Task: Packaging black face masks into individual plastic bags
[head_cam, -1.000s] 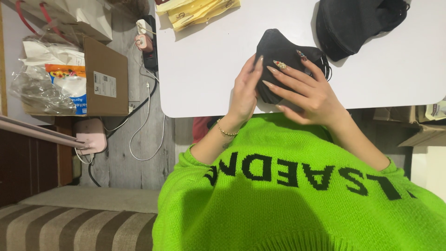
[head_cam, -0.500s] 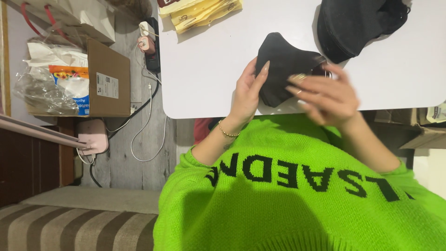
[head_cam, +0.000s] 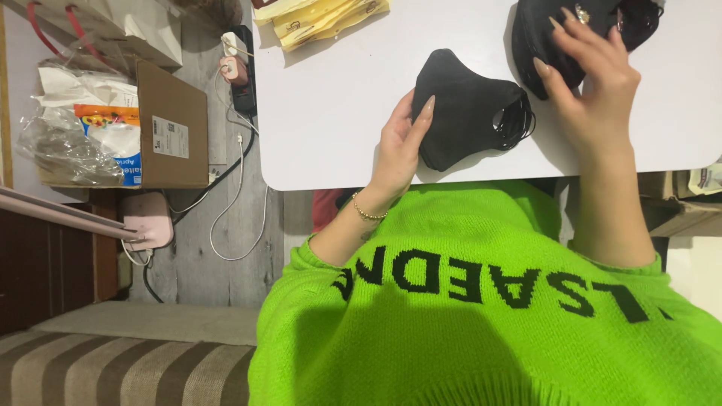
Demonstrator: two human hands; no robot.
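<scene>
While looking down along the bright green sweater (head_cam: pixel 489 323): white table (head_cam: pixel 338 113) ahead, with a single black face mask (head_cam: pixel 466 109) lying flat near its front edge, about in the middle, ear loops turned to the right side; left hand (head_cam: pixel 398 146) open and flat, fingers straight and close together, laid against the left edge of this mask, touching it but not closed around it; thin gold bracelet (head_cam: pixel 367 213) on that wrist; right hand (head_cam: pixel 594 83) farther away, at the top right of the table, opened wide with fingers spread and a little curved, fingertips resting on a heap of black masks (head_cam: pixel 538 53); heap just beside the single mask, to its upper right, perhaps touching at the loops, cannot tell for sure; yellow packets (head_cam: pixel 323 19) at the far edge of the table, well apart from both hands. Down on the floor at the left: open cardboard box (head_cam: pixel 169 128) with plastic bags inside; black power strip (head_cam: pixel 242 68) with white cables beside the table edge; pink device (head_cam: pixel 147 218) near the cables; striped sofa (head_cam: pixel 113 372) at the bottom left.
</scene>
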